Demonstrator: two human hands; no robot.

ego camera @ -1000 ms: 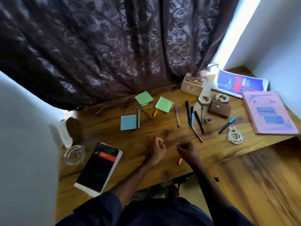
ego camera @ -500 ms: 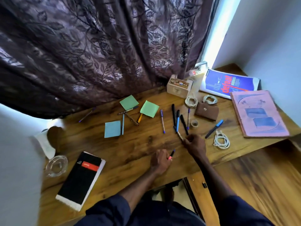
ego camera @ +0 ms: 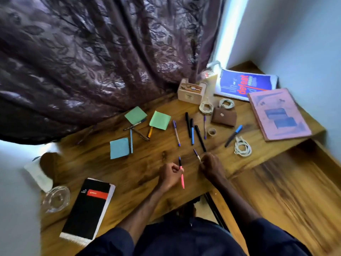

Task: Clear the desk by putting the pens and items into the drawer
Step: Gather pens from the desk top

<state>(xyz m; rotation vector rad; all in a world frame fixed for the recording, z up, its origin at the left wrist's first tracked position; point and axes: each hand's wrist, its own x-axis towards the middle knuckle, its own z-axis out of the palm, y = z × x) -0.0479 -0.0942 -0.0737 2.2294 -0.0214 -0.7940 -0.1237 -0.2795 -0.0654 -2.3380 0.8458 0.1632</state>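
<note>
Dark sleeves (ego camera: 114, 242) at the bottom edge; both forearms reach out over the near edge of the bench (ego camera: 129, 172).

Left hand (ego camera: 169, 174): fingers curled, gripping a pink pen (ego camera: 182, 179) mid-barrel, dark tip pointing away. Cannot tell whether the pen touches the bench.

Right hand (ego camera: 212, 166), beside the left but apart from it: fingers closed in a pinch on a purple-tipped pen (ego camera: 197, 155) that juts up-left from them.

Near left: black book (ego camera: 86, 207) with a red label, lying flat. Glass dish (ego camera: 55, 199) beside it, at the bench's left edge.

Middle left: blue note (ego camera: 119, 147), grey pen (ego camera: 131, 141) along its right side. Beyond, two green notes (ego camera: 136, 115), with a few crossed pens and an orange pen (ego camera: 150, 132) between them.

Ahead of the hands, loose on the bench: purple pen (ego camera: 176, 133), black pen (ego camera: 187, 123), blue pen (ego camera: 192, 132), and a long black pen (ego camera: 200, 138) whose near end lies close to the right hand. Tape roll (ego camera: 211, 131) just right of these.

Right: blue-capped marker (ego camera: 234, 135), white cable (ego camera: 241, 146) just beside it.

Far: brown pouch (ego camera: 224, 118), two coiled cords (ego camera: 206, 108), wooden box (ego camera: 191, 91), blue magazine (ego camera: 245, 85), pink book (ego camera: 278, 113). Curtain (ego camera: 92, 52) behind.

Lower wooden surface (ego camera: 286, 191) right of the bench; cannot tell if it is the drawer.
</note>
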